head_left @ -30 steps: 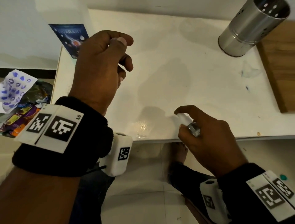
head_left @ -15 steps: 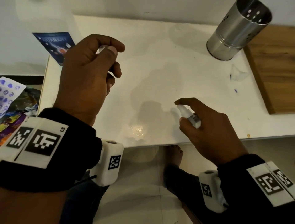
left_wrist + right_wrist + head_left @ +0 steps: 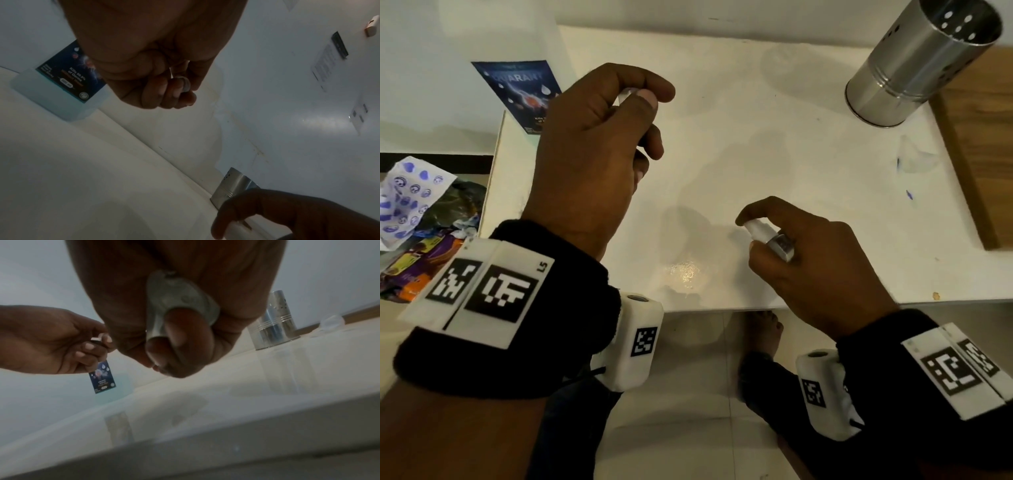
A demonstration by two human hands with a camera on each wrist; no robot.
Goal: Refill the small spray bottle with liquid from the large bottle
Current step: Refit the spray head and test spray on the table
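My right hand (image 3: 748, 234) grips the small spray bottle (image 3: 774, 238) low over the table's front edge. Its white nozzle and silver collar show, and my index finger lies on top of the nozzle. In the right wrist view the translucent bottle body (image 3: 164, 305) sits in my curled fingers. My left hand (image 3: 643, 99) is raised over the table's left part and pinches a small clear cap (image 3: 183, 84) between thumb and fingers. The large bottle (image 3: 517, 89) with the blue label stands behind it at the back left corner, untouched.
The white table (image 3: 774, 144) has a wet patch (image 3: 685, 274) near its front edge. A perforated steel cylinder (image 3: 921, 65) stands at the back right beside a wooden board (image 3: 979, 144). A clear plastic scrap (image 3: 914, 157) lies near them. Wrappers (image 3: 414, 219) lie left of the table.
Both hands keep their holds and stay roughly in place. The head view has shifted a little, so the table appears lower and further right than half a second ago.
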